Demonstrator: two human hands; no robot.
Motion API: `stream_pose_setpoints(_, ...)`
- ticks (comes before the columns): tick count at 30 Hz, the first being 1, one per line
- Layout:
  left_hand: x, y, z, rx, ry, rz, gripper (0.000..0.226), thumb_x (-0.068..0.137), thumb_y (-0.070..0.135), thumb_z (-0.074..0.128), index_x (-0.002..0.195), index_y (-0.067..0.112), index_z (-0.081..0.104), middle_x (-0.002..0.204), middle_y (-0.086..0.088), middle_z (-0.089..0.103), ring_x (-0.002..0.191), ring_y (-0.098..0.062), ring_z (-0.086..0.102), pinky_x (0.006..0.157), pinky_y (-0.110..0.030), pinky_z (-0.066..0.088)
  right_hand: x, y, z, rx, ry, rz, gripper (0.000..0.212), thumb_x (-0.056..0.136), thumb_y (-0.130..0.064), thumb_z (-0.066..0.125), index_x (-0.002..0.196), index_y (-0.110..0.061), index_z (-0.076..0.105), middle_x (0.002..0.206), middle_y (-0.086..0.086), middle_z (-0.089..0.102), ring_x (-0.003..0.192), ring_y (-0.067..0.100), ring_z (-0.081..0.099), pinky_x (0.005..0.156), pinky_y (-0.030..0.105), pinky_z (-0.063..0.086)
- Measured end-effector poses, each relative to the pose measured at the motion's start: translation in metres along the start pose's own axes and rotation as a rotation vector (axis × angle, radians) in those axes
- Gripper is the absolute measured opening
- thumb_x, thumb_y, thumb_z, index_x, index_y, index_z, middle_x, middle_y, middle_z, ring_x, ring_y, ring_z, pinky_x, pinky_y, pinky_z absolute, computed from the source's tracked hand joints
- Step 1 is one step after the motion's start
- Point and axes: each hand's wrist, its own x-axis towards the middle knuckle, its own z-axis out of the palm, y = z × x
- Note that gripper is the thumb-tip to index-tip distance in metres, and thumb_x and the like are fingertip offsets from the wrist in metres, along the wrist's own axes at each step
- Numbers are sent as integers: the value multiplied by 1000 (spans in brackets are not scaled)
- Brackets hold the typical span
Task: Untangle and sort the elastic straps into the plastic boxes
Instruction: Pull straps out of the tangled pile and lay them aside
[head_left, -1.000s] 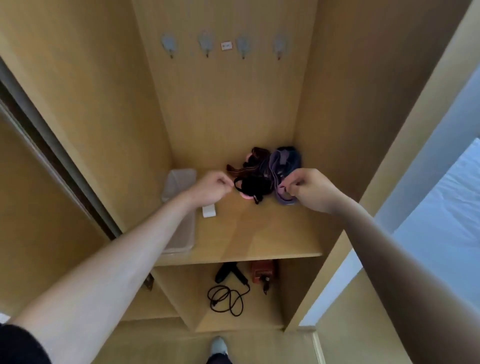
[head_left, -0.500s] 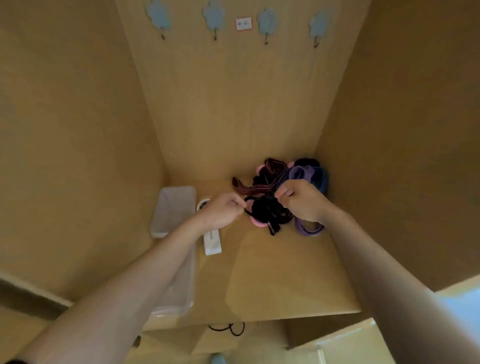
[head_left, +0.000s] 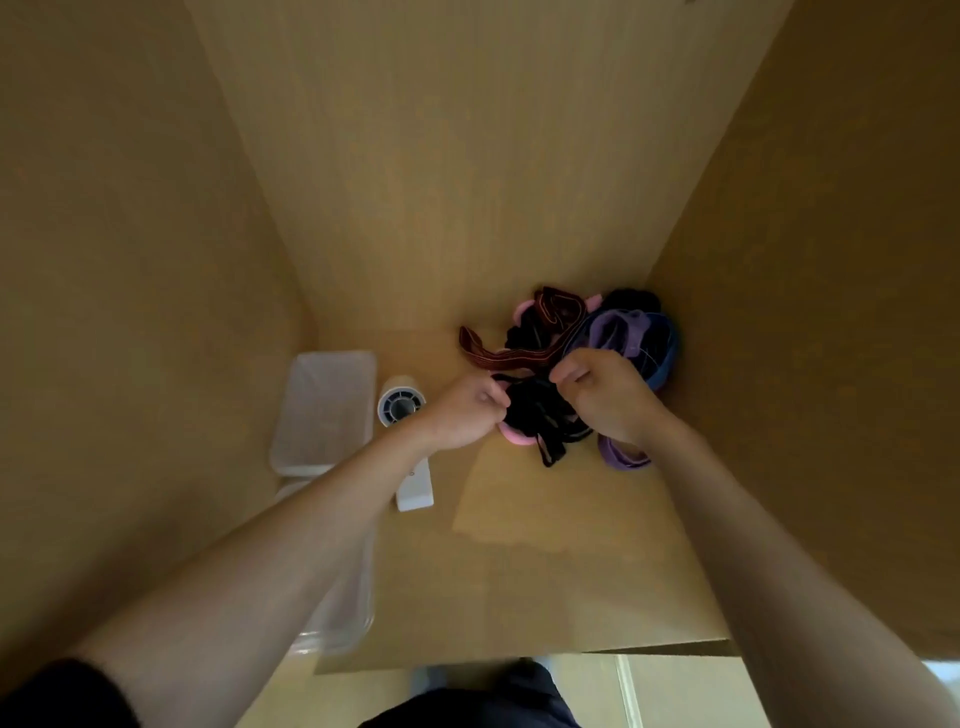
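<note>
Black is the strap (head_left: 535, 415) I hold: my left hand (head_left: 465, 413) and right hand (head_left: 610, 397) both pinch it, fingers curled. It lies on the tangle of straps (head_left: 623, 338) at the back right of the shelf (head_left: 545, 571); the plastic box (head_left: 327, 405) sits far left.

A home closet: light wooden walls (head_left: 441, 182) close in a shelf (head_left: 545, 582) holding a clear plastic box (head_left: 327, 410), a small white fan (head_left: 401, 409) and tangled straps (head_left: 535, 415).
</note>
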Motion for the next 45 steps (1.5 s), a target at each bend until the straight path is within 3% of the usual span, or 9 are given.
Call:
stream_pose_setpoints(4,16,-2,-1,12,29,-20,23,99,8,49,116,8,65,93,4,62,84,-2,56,60,-7,40,7,6,7,32,9,40,21,93,-2,52,98,-18,65,84,-7,60,81,11,57,72,21,43)
stream_pose_setpoints(12,43,-10,8,57,79,-24,17,95,18,59,110,23,64,111,3,64,101,-10,62,89,-27,51,15,23,2,154,72,101,21,95,-1,52,101,-18,64,99,-3,63,94,12,60,76,18,45)
stream_pose_setpoints(18,45,15,-1,6,206,107,18,96,11,56,106,22,64,106,7,63,100,-5,61,88,-21,47,10,21,-26,242,339,50,14,97,-5,55,95,-14,66,86,-4,65,76,9,61,59,10,43)
stream_pose_setpoints(24,70,30,-2,3,286,151,16,101,11,48,103,22,58,92,7,64,88,-15,63,79,-28,49,17,37,-55,14,639,40,16,94,-24,66,82,-17,59,82,-1,57,69,10,50,61,25,34)
stream_pose_setpoints(26,81,28,3,64,249,166,23,97,4,50,114,19,54,103,5,58,97,-15,59,84,-23,45,24,41,-57,-52,600,61,9,93,-22,67,97,-17,61,100,0,53,88,15,52,76,28,42)
stream_pose_setpoints(29,95,25,12,179,173,179,30,92,6,56,119,18,55,121,1,47,104,-13,52,93,-22,42,32,45,-50,-149,516,108,37,91,-27,69,123,-13,57,119,7,50,116,27,48,98,42,44)
stream_pose_setpoints(33,104,20,23,382,166,169,37,90,20,61,127,18,55,130,-2,47,122,-21,43,104,-34,40,37,48,-32,-310,505,206,56,91,-44,67,134,-13,51,126,10,52,120,32,46,98,47,40)
stream_pose_setpoints(39,97,16,29,464,146,155,45,93,27,57,137,20,50,137,-1,50,129,-23,39,107,-38,38,30,70,-10,-250,389,223,27,93,-44,62,92,-19,56,95,5,57,96,30,57,79,45,49)
stream_pose_setpoints(45,78,26,33,376,207,222,45,91,23,60,135,20,51,137,1,47,128,-19,36,109,-34,35,15,57,-18,152,473,144,11,95,-25,64,90,-20,56,92,-1,53,80,15,55,73,30,43)
